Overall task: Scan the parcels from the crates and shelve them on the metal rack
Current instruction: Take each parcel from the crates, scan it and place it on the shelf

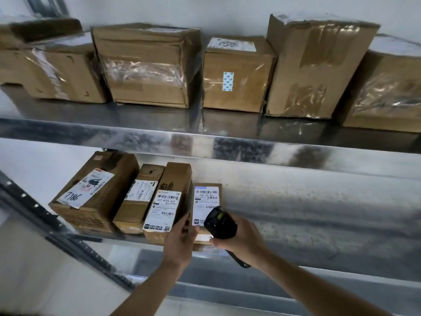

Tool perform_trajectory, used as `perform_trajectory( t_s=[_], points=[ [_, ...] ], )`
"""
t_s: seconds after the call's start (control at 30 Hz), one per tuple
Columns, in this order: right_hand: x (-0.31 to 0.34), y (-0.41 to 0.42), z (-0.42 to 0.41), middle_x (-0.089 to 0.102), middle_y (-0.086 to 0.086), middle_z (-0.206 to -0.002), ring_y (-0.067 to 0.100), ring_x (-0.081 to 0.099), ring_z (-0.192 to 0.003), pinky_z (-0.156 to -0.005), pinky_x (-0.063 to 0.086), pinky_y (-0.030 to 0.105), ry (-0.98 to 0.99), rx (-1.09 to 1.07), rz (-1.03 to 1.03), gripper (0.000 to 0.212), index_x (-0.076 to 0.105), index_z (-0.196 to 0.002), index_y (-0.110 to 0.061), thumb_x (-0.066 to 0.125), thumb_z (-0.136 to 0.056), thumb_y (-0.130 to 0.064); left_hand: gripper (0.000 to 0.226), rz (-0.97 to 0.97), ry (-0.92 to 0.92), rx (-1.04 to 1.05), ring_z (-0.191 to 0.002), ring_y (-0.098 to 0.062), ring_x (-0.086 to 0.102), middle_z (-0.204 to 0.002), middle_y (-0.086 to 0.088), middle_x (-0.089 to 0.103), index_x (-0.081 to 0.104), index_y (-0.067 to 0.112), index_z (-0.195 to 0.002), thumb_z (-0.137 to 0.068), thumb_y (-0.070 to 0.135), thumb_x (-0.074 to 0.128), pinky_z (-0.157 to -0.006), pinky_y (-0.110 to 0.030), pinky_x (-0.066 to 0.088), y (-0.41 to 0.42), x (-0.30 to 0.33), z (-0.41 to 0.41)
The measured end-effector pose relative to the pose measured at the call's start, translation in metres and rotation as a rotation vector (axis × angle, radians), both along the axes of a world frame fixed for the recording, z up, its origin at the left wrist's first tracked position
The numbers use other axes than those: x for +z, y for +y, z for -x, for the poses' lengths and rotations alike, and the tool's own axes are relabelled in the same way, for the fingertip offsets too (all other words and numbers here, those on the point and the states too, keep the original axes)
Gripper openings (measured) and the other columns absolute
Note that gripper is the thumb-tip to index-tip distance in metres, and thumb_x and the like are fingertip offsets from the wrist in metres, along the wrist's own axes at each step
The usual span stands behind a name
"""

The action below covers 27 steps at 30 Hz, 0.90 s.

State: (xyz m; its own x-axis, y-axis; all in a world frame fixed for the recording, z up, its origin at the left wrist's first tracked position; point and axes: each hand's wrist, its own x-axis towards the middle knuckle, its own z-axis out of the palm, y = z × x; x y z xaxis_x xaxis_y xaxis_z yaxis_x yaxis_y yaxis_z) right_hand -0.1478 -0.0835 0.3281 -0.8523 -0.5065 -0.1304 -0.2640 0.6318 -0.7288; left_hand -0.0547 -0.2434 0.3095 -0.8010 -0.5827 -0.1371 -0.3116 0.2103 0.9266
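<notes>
The metal rack (227,142) shows two steel shelves. On the upper shelf (159,115) five taped brown boxes stand in a row from 10 o'clock to 3 o'clock; the tallest (314,65) is at 1 o'clock, with a small box (237,74) just beside it at 12. On the lower shelf (319,213) four labelled parcels lie side by side at 8 to 6 o'clock: the largest (91,192) is marked 7786, the smallest (206,201) sits at the row's right end.
</notes>
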Motion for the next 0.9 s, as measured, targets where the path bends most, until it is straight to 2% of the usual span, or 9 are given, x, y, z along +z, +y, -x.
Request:
perform_trajectory(
  t_s=[0.1, 0.23, 0.33, 0.47, 0.57, 0.63, 0.73, 0.83, 0.9],
  points=[
    [-0.001, -0.005, 0.006, 0.075, -0.017, -0.096, 0.001, 0.067, -0.089, -0.075, 0.054, 0.028, -0.007, -0.012, 0.021, 0.065, 0.069, -0.121, -0.04, 0.09, -0.06, -0.044, 0.033, 0.074, 0.001, 0.009, -0.093, 0.003, 0.062, -0.095, 0.032, 0.059, 0.054, 0.034, -0.128, -0.101, 0.017, 0.057, -0.071, -0.004, 0.043, 0.002, 0.005, 0.005],
    [-0.002, -0.008, 0.01, 0.074, -0.019, -0.1, 0.001, 0.067, -0.092, -0.082, 0.056, 0.032, -0.015, 0.0, 0.028, 0.068, 0.068, -0.122, -0.041, 0.09, -0.058, -0.046, 0.031, 0.144, 0.013, 0.03, -0.103, -0.005, 0.059, -0.103, 0.026, 0.06, 0.058, 0.03, -0.127, -0.101, 0.013, 0.054, -0.089, -0.015, 0.047, 0.003, 0.006, 0.011],
    [-0.001, -0.008, 0.012, 0.073, -0.02, -0.103, -0.002, 0.066, -0.094, -0.083, 0.056, 0.032, -0.014, 0.017, 0.039, 0.069, 0.067, -0.123, -0.039, 0.09, -0.058, -0.047, 0.031, 0.158, 0.004, 0.042, -0.102, -0.007, 0.058, -0.106, 0.017, 0.062, 0.06, 0.023, -0.129, -0.101, 0.01, 0.053, -0.074, -0.001, 0.038, 0.003, 0.007, 0.013],
    [-0.002, -0.002, 0.007, 0.073, -0.02, -0.103, -0.001, 0.066, -0.095, -0.083, 0.057, 0.035, -0.017, 0.005, 0.054, 0.074, 0.066, -0.122, -0.042, 0.082, -0.051, -0.056, 0.032, 0.174, -0.012, 0.05, -0.095, 0.002, 0.06, -0.103, 0.023, 0.063, 0.058, 0.032, -0.122, -0.098, 0.011, 0.059, -0.084, -0.016, 0.049, 0.001, 0.008, 0.012],
    [-0.001, 0.007, -0.001, 0.073, -0.022, -0.105, 0.0, 0.066, -0.097, -0.083, 0.058, 0.036, 0.0, -0.016, 0.045, 0.082, 0.063, -0.127, -0.046, 0.074, -0.048, -0.063, 0.034, 0.165, -0.016, 0.035, -0.089, 0.007, 0.059, -0.099, 0.03, 0.059, 0.05, 0.039, -0.117, -0.096, 0.015, 0.063, -0.077, -0.008, 0.044, 0.001, 0.013, 0.006],
    [0.002, 0.013, -0.005, 0.073, -0.022, -0.103, 0.0, 0.067, -0.097, -0.083, 0.058, 0.035, 0.009, -0.024, 0.033, 0.085, 0.061, -0.13, -0.047, 0.074, -0.047, -0.064, 0.032, 0.148, -0.03, 0.041, -0.097, 0.003, 0.061, -0.106, 0.025, 0.062, 0.055, 0.027, -0.125, -0.096, 0.019, 0.065, -0.087, -0.017, 0.048, 0.0, 0.018, 0.003],
    [0.01, 0.019, -0.011, 0.073, -0.02, -0.1, 0.003, 0.067, -0.093, -0.08, 0.058, 0.034, 0.043, -0.05, 0.002, 0.08, 0.064, -0.125, -0.044, 0.077, -0.049, -0.064, 0.05, 0.134, -0.03, 0.04, -0.118, -0.008, 0.061, -0.128, 0.012, 0.065, 0.052, 0.021, -0.141, -0.094, 0.03, 0.067, -0.104, -0.033, 0.05, -0.004, 0.027, -0.004],
    [0.024, 0.021, -0.02, 0.072, -0.023, -0.103, 0.003, 0.066, -0.095, -0.08, 0.055, 0.032, 0.075, -0.07, -0.005, 0.078, 0.063, -0.125, -0.045, 0.079, -0.051, -0.064, 0.043, 0.085, 0.017, 0.052, -0.107, 0.003, 0.06, -0.121, 0.018, 0.064, 0.056, 0.021, -0.136, -0.095, 0.026, 0.068, -0.09, -0.009, 0.047, -0.005, 0.044, -0.015],
    [0.036, 0.02, -0.029, 0.072, -0.022, -0.104, 0.003, 0.066, -0.096, -0.079, 0.053, 0.029, 0.1, -0.06, 0.002, 0.08, 0.062, -0.127, -0.045, 0.078, -0.051, -0.064, 0.035, 0.073, 0.059, 0.041, -0.099, 0.011, 0.056, -0.112, 0.026, 0.059, 0.057, 0.03, -0.127, -0.094, 0.023, 0.069, -0.085, -0.007, 0.047, -0.007, 0.057, -0.027]
  ],
)
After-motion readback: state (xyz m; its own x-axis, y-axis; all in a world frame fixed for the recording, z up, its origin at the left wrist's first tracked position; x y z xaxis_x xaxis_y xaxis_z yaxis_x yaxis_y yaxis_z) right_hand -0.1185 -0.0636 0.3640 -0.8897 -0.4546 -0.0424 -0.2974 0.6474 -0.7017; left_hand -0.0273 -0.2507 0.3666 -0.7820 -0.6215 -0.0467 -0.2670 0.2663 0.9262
